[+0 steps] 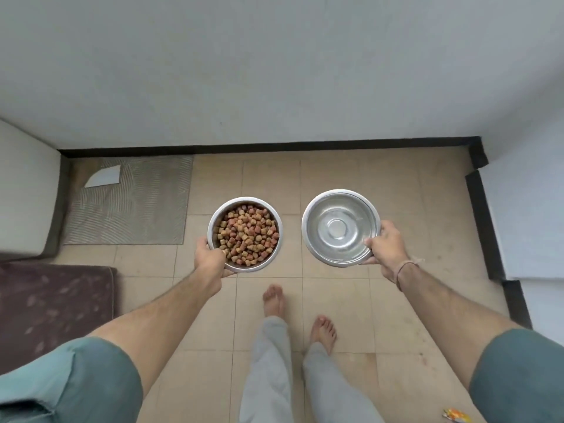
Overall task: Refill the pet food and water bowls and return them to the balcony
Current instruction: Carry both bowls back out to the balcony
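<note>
I hold two steel bowls out over a beige tiled floor. The food bowl [213, 222] is full of brown and reddish kibble [247, 237]; my left hand [209, 258] grips its near-left rim. The water bowl [341, 227] looks shiny inside with clear water; my right hand [387, 247] grips its near-right rim, thumb over the edge. Both bowls are level, side by side, a small gap between them. My bare feet stand below them.
A white wall with a black skirting [268, 147] closes the floor ahead and at the right. A grey patterned mat [134, 209] lies at the left, a dark purple cushion [52, 309] nearer left. A white block [24, 193] stands at far left.
</note>
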The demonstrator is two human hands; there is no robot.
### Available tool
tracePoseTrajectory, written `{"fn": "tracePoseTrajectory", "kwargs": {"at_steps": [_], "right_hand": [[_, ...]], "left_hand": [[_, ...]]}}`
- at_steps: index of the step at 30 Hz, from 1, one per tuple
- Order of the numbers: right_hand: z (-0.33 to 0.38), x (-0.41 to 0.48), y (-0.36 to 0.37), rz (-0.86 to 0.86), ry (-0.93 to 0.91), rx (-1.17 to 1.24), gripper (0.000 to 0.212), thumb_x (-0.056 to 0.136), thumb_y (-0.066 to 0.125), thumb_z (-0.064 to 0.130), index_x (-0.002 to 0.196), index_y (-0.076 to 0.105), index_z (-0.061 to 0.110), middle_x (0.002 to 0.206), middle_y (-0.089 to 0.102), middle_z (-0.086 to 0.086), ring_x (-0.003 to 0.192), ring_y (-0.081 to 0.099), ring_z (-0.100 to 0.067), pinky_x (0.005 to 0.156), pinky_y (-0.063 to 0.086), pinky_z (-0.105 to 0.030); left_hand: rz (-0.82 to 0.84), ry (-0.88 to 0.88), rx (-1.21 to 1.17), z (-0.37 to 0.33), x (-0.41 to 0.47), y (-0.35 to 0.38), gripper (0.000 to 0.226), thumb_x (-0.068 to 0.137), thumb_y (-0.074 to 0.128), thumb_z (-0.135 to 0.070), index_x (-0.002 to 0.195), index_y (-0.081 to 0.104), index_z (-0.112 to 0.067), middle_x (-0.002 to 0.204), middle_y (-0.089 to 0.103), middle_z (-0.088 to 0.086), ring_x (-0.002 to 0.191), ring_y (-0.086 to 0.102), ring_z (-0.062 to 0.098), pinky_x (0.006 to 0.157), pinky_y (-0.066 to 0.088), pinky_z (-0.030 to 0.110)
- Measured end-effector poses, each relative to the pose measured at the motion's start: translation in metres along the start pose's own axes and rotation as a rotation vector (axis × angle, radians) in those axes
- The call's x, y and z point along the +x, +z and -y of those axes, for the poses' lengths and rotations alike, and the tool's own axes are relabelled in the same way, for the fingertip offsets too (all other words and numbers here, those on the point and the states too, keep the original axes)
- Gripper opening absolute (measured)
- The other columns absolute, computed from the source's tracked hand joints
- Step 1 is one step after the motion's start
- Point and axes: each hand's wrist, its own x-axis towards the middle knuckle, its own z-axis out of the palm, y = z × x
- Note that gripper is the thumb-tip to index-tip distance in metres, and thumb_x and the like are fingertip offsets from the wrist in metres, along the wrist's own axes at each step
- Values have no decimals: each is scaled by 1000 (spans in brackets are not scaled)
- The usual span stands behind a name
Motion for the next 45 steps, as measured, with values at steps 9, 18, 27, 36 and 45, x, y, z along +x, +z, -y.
{"fn": "tracePoseTrajectory", "kwargs": {"at_steps": [9,18,27,36,45], "right_hand": [[-97,137,52,-40,91,-120,40,91,55,-11,88,52,29,102,67,-20,74,70,-33,48,59,-36],[-198,242,114,-61,195,-155,29,95,59,-8,105,55,19,111,67,-18,91,72,-33,55,62,-34],[-271,306,156,-83,257,-171,29,93,58,-9,105,54,18,109,67,-18,94,73,-37,70,64,-56],[-306,336,173,-104,260,-151,40,90,59,-6,85,52,32,94,65,-10,93,72,-38,73,63,-56],[-313,347,178,-112,260,-145,37,91,59,-5,88,52,31,106,67,-14,98,72,-37,73,62,-62]], "left_hand": [[14,-100,131,65,142,70,40,97,43,11,121,49,-21,119,60,14,88,68,29,48,59,35],[14,-179,248,146,262,126,44,96,41,13,119,48,-23,114,61,12,95,68,30,54,59,36],[19,-228,279,204,336,163,43,97,44,13,120,47,-24,120,59,13,103,67,32,58,60,37],[37,-222,248,231,370,174,40,97,47,9,125,51,-20,121,62,11,102,67,30,56,59,35],[36,-232,191,234,376,188,39,99,44,10,120,47,-23,99,56,-1,85,62,16,56,57,33]]}}
